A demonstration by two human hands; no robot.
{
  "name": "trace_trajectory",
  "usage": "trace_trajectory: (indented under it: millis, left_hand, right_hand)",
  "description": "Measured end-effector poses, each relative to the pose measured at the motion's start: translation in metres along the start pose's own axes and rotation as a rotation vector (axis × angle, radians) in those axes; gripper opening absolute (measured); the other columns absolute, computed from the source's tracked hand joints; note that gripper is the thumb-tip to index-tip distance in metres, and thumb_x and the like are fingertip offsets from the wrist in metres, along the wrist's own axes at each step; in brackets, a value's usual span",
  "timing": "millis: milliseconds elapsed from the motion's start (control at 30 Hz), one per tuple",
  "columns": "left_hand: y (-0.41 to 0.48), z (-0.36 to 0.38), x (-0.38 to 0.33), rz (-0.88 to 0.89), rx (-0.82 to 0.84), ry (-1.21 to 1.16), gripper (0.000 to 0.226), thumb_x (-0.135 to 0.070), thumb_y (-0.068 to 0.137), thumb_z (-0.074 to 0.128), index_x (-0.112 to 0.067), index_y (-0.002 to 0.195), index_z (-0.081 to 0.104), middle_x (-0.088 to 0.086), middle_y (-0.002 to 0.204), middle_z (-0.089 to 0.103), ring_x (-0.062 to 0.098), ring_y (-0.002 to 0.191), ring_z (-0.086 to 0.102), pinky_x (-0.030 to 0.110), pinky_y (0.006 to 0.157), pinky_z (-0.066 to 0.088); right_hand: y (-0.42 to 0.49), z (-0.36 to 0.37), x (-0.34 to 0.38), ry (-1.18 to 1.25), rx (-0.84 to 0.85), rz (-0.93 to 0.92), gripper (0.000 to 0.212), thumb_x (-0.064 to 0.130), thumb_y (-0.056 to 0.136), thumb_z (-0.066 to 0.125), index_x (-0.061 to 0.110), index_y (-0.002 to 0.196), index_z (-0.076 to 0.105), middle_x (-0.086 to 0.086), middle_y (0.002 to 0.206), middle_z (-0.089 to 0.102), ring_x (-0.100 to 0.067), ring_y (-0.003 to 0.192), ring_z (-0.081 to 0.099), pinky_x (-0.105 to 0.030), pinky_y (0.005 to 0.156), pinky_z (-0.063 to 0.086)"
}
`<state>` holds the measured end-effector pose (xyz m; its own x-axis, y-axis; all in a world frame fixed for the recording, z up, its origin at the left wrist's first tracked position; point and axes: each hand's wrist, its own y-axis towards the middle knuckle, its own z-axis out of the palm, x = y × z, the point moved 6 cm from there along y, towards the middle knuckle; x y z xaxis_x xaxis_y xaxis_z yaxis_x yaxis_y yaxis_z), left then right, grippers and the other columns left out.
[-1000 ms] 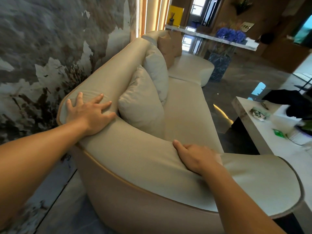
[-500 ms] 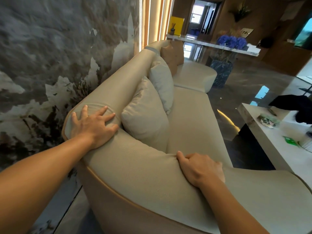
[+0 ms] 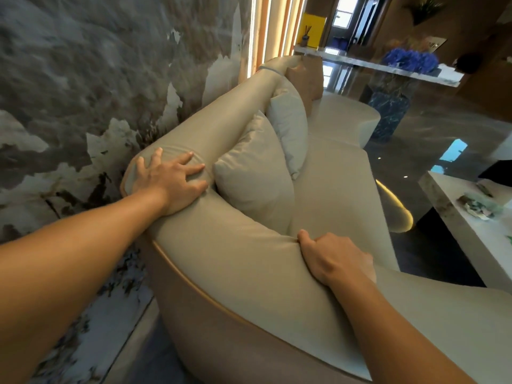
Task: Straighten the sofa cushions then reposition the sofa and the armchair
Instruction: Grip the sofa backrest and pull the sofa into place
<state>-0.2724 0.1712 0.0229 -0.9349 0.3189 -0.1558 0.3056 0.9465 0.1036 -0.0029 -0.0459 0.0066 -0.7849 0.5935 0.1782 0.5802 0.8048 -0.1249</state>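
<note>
Marbled grey wall panelling (image 3: 83,79) is running along my far left, and the sofa (image 3: 249,273) is sitting close beside it, its curved back nearly meeting the stone. I am standing at the sofa's end, leaning over the rounded arm. My left hand (image 3: 169,180) is lying flat and spread on the corner where the arm turns into the backrest; the grip there is released, palm pressing, fingers not closing on anything. I judge I am bracing it so as to push that corner and steer the sofa's line against the wall.

Just right of that hand, the near cushion (image 3: 257,184) is standing upright against the backrest, with a second pale cushion (image 3: 291,128) tucked behind it and a tan cushion (image 3: 307,79) at the far end. They look fairly orderly, so I take the straightening as largely done and the repositioning as the step in hand.

Further right, my right hand (image 3: 335,259) is hooking over the arm's inner edge, fingers curled out of sight, clenched on the upholstery so I can pull or lift while the left one guides. Beyond it the white bench (image 3: 457,225) is standing near the seat front, which leaves little room to swing the sofa outward. I cannot see the armchair.
</note>
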Motion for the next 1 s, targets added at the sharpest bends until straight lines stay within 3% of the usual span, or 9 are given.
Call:
trace_trajectory:
  millis: [133, 267, 400, 467, 533, 600, 733, 867, 1000]
  left_hand:
    - [-0.012, -0.004, -0.006, 0.007, 0.054, 0.011, 0.064, -0.072, 0.077, 0.024, -0.056, 0.139, 0.035, -0.02, 0.16, 0.017, 0.033, 0.148, 0.003, 0.06, 0.117, -0.001]
    - [-0.029, -0.016, -0.016, 0.022, 0.177, 0.06, 0.052, -0.058, 0.093, 0.021, -0.05, 0.144, 0.031, -0.012, 0.162, 0.015, 0.036, 0.147, 0.004, 0.063, 0.116, 0.004]
    - [-0.065, -0.037, -0.023, 0.025, 0.39, 0.103, 0.05, -0.045, 0.1, 0.021, -0.037, 0.149, 0.028, 0.001, 0.161, 0.02, 0.038, 0.144, 0.015, 0.058, 0.114, 0.02]
    - [-0.09, -0.058, -0.031, 0.133, 0.622, 0.143, 0.049, -0.042, 0.1, 0.029, -0.026, 0.146, 0.036, 0.01, 0.149, 0.038, 0.038, 0.131, 0.037, 0.047, 0.107, 0.036]
    - [-0.122, -0.091, -0.038, 0.207, 0.842, 0.225, 0.05, -0.044, 0.099, 0.036, -0.02, 0.143, 0.044, 0.009, 0.143, 0.047, 0.033, 0.124, 0.047, 0.037, 0.1, 0.04]
    - [-0.149, -0.142, -0.048, 0.26, 0.929, 0.289, 0.054, -0.044, 0.1, 0.039, -0.012, 0.142, 0.045, 0.011, 0.147, 0.045, 0.033, 0.129, 0.045, 0.036, 0.103, 0.038]
    - [-0.18, -0.265, -0.078, 0.397, 0.685, 0.254, 0.036, -0.033, 0.095, 0.046, -0.009, 0.116, 0.062, 0.012, 0.112, 0.061, 0.032, 0.098, 0.058, 0.035, 0.081, 0.047]
    - [-0.217, -0.378, -0.096, 0.472, 0.476, 0.302, 0.043, -0.038, 0.092, 0.045, -0.012, 0.125, 0.057, 0.013, 0.123, 0.056, 0.036, 0.106, 0.056, 0.044, 0.088, 0.049]
    - [-0.26, -0.462, -0.112, 0.571, 0.343, 0.302, 0.043, -0.042, 0.092, 0.046, -0.015, 0.123, 0.058, 0.01, 0.124, 0.058, 0.034, 0.108, 0.057, 0.044, 0.086, 0.048]
  right_hand:
    - [-0.009, -0.005, -0.001, -0.04, -0.007, 0.019, 0.078, 0.066, 0.088, 0.013, 0.021, 0.108, 0.074, -0.013, 0.114, 0.071, -0.032, 0.106, 0.063, -0.046, 0.095, 0.038]
    - [-0.036, -0.01, 0.002, -0.05, 0.065, 0.081, 0.066, 0.054, 0.096, 0.015, 0.023, 0.122, 0.068, -0.013, 0.13, 0.064, -0.033, 0.123, 0.054, -0.05, 0.109, 0.027]
    - [-0.082, -0.01, 0.005, -0.029, 0.274, 0.053, 0.062, 0.052, 0.1, 0.013, 0.025, 0.155, 0.024, -0.009, 0.165, 0.018, -0.034, 0.151, 0.009, -0.054, 0.12, 0.004]
    - [-0.11, -0.021, 0.009, -0.023, 0.428, 0.021, 0.068, 0.056, 0.099, 0.022, 0.027, 0.158, 0.007, -0.007, 0.167, 0.002, -0.034, 0.152, 0.0, -0.053, 0.122, 0.004]
    - [-0.136, -0.041, 0.017, -0.048, 0.622, 0.029, 0.074, 0.053, 0.096, 0.044, 0.024, 0.158, 0.015, -0.009, 0.166, 0.013, -0.034, 0.15, 0.014, -0.049, 0.121, 0.017]
    - [-0.167, -0.078, 0.03, -0.076, 0.738, 0.064, 0.065, 0.047, 0.095, 0.053, 0.017, 0.151, 0.038, -0.01, 0.158, 0.035, -0.034, 0.142, 0.035, -0.047, 0.116, 0.031]
    - [-0.227, -0.177, 0.058, -0.011, 0.616, 0.118, 0.053, 0.041, 0.095, 0.052, 0.01, 0.137, 0.055, -0.012, 0.146, 0.051, -0.034, 0.13, 0.048, -0.044, 0.109, 0.04]
    - [-0.288, -0.278, 0.076, 0.066, 0.483, 0.154, 0.042, 0.037, 0.093, 0.055, 0.009, 0.123, 0.066, -0.013, 0.13, 0.061, -0.033, 0.113, 0.058, -0.039, 0.098, 0.048]
    - [-0.349, -0.36, 0.073, 0.031, 0.379, 0.194, 0.044, 0.04, 0.093, 0.052, 0.012, 0.125, 0.063, -0.013, 0.129, 0.06, -0.035, 0.113, 0.058, -0.048, 0.102, 0.046]
